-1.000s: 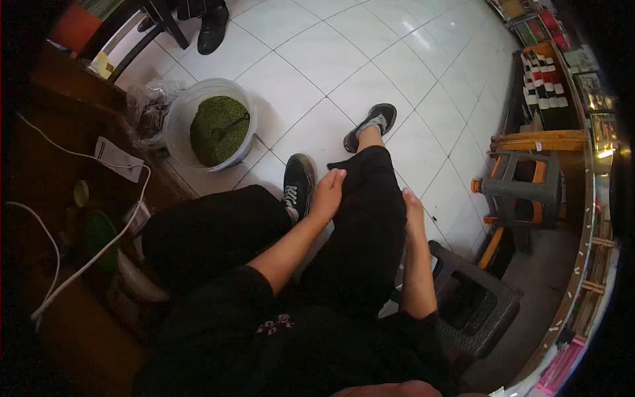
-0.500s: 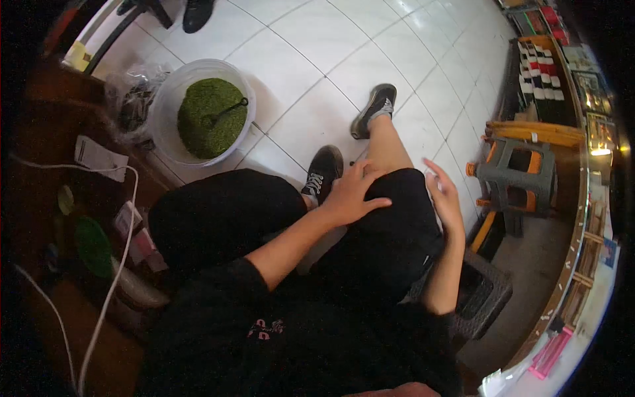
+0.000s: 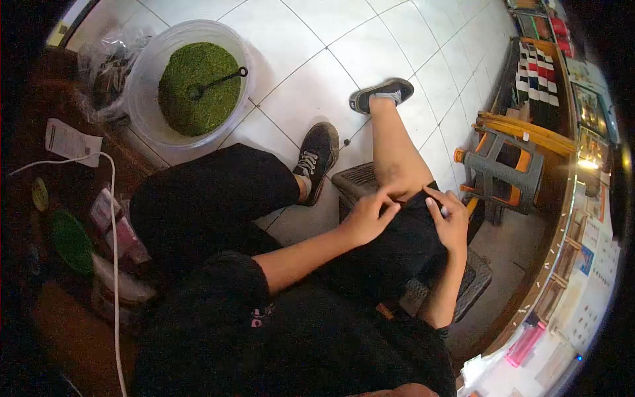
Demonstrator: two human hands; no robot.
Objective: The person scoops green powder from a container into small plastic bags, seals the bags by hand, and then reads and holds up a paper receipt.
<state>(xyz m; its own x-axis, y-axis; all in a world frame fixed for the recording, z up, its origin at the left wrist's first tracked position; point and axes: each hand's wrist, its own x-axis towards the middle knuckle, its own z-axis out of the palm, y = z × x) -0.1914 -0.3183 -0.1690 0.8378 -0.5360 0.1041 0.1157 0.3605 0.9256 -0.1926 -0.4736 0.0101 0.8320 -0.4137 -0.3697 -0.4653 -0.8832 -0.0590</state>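
My left hand (image 3: 365,218) is at the inner side of my right knee, its fingers closed on the hem of my black shorts (image 3: 397,255). On the outer side of the same knee, my right hand (image 3: 451,223) pinches the hem with thumb and forefinger. The fabric is drawn up, and the bare knee (image 3: 397,177) shows below it. My right leg is stretched forward, with a dark shoe (image 3: 383,92) on the tiles. The other dark laced shoe (image 3: 317,155) rests nearer to me.
A clear plastic tub (image 3: 142,86) of green flaky material (image 3: 192,73) stands front left, a black spoon (image 3: 218,85) in it. Beside it lies a plastic bag (image 3: 109,69). A grey-orange stool (image 3: 503,172) is at right, near a glass display case (image 3: 562,317). A white cable (image 3: 114,264) runs at left.
Both hands have closed on the shorts' hem, which has moved up off the right knee. The right leg has stretched forward and its shoe has turned outward. The view has shifted slightly.
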